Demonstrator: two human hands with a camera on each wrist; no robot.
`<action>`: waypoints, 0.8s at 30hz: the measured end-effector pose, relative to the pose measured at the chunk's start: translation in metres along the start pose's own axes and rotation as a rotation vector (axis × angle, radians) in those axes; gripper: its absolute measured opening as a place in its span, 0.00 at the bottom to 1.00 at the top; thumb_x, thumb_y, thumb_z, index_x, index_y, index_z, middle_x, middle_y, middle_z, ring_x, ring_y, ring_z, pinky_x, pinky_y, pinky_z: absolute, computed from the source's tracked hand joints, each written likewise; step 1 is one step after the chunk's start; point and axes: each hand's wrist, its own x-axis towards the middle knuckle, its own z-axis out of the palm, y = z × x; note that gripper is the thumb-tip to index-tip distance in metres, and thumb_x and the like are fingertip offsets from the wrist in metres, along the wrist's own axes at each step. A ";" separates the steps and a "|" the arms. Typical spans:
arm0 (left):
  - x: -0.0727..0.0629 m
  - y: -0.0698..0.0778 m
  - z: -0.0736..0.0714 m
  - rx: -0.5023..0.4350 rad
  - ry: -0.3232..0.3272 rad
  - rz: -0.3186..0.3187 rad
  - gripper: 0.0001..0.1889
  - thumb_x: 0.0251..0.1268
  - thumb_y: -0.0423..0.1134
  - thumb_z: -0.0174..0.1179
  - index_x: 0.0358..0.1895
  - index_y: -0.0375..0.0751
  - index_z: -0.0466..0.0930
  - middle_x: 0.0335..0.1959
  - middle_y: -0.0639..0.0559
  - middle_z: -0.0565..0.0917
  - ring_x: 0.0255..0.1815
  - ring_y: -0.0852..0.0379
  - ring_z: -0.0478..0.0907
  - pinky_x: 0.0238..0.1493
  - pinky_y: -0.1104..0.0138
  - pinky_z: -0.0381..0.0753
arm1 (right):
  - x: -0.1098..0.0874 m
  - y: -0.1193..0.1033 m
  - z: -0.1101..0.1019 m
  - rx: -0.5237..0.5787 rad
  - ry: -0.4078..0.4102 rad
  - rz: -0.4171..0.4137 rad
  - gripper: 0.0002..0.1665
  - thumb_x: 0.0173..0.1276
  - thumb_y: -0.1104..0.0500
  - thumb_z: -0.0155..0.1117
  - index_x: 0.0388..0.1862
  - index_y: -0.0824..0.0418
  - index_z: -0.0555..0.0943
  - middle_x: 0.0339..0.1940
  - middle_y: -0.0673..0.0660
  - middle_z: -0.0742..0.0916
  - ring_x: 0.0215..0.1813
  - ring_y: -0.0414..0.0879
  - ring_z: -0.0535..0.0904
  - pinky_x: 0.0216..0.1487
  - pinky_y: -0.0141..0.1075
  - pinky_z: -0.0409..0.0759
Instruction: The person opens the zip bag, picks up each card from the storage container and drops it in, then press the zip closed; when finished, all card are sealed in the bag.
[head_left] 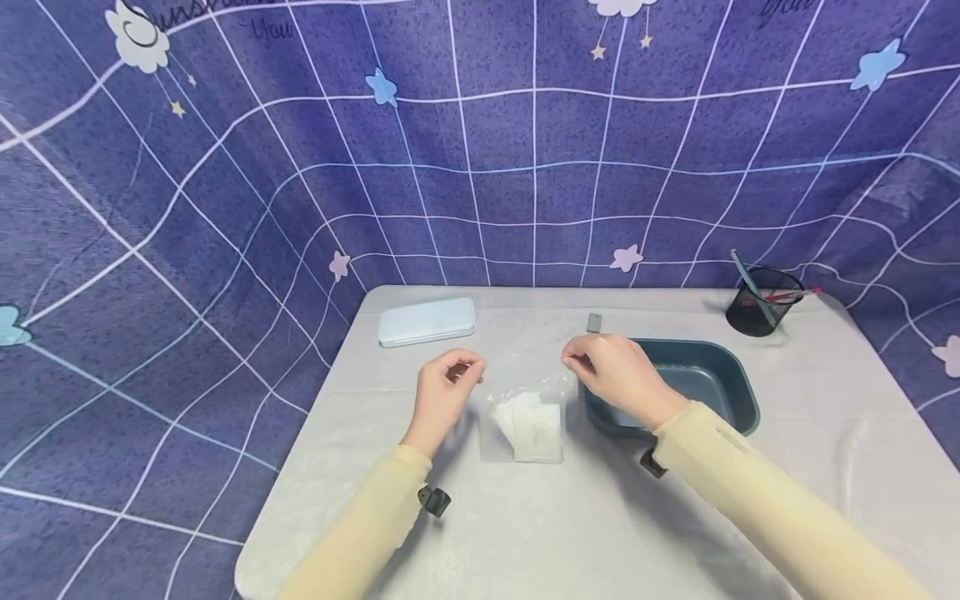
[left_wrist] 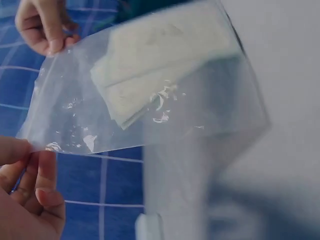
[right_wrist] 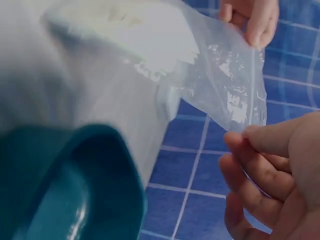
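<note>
Between the two hands hangs a clear zip-lock bag (head_left: 498,446), with white folded packets (head_left: 537,429) inside it. My left hand (head_left: 444,392) pinches one top corner of the bag between thumb and finger. The opposite top corner is pinched by my right hand (head_left: 618,375). In the left wrist view the zip strip of the bag (left_wrist: 65,110) runs from one hand to the other, and the packets (left_wrist: 160,55) lie toward the bag's lower end. The right wrist view shows the right thumb and forefinger on the corner of the bag (right_wrist: 230,90).
A dark teal tray (head_left: 738,392) stands just under and beyond the right forearm. Behind the left hand lies a pale blue case (head_left: 427,322). A small grey block (head_left: 594,322) sits at the back, and a black mesh pen cup (head_left: 757,308) holds pens at the back right.
</note>
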 end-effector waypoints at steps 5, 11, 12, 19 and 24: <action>0.020 -0.029 0.013 0.155 0.018 -0.029 0.03 0.69 0.37 0.69 0.41 0.44 0.91 0.38 0.55 0.90 0.39 0.56 0.83 0.43 0.62 0.78 | 0.024 0.019 0.022 -0.078 -0.051 -0.005 0.12 0.70 0.67 0.66 0.26 0.56 0.84 0.23 0.46 0.81 0.25 0.39 0.70 0.29 0.41 0.74; 0.032 -0.053 0.027 0.234 -0.064 -0.143 0.05 0.71 0.35 0.67 0.43 0.40 0.91 0.33 0.54 0.89 0.33 0.55 0.87 0.40 0.62 0.84 | 0.038 0.035 0.046 -0.174 -0.105 -0.038 0.24 0.61 0.75 0.59 0.12 0.52 0.69 0.16 0.46 0.71 0.23 0.43 0.64 0.26 0.39 0.67; 0.032 -0.056 0.029 0.235 -0.079 -0.159 0.06 0.71 0.35 0.67 0.44 0.38 0.90 0.32 0.53 0.89 0.32 0.54 0.87 0.40 0.61 0.84 | 0.039 0.037 0.049 -0.190 -0.109 -0.041 0.25 0.60 0.75 0.59 0.11 0.52 0.67 0.16 0.47 0.70 0.22 0.44 0.64 0.26 0.39 0.67; 0.030 -0.065 0.041 0.257 -0.155 -0.252 0.10 0.70 0.33 0.64 0.50 0.35 0.87 0.36 0.51 0.89 0.38 0.54 0.87 0.46 0.60 0.84 | 0.039 0.043 0.056 -0.229 -0.124 -0.008 0.26 0.59 0.75 0.60 0.09 0.52 0.69 0.17 0.49 0.73 0.25 0.49 0.67 0.29 0.44 0.68; 0.028 -0.069 0.042 0.322 -0.176 -0.286 0.19 0.68 0.33 0.63 0.60 0.33 0.81 0.46 0.45 0.88 0.48 0.49 0.86 0.55 0.55 0.82 | 0.039 0.047 0.052 -0.192 -0.100 -0.012 0.12 0.63 0.70 0.65 0.23 0.58 0.86 0.27 0.54 0.84 0.32 0.52 0.81 0.33 0.48 0.80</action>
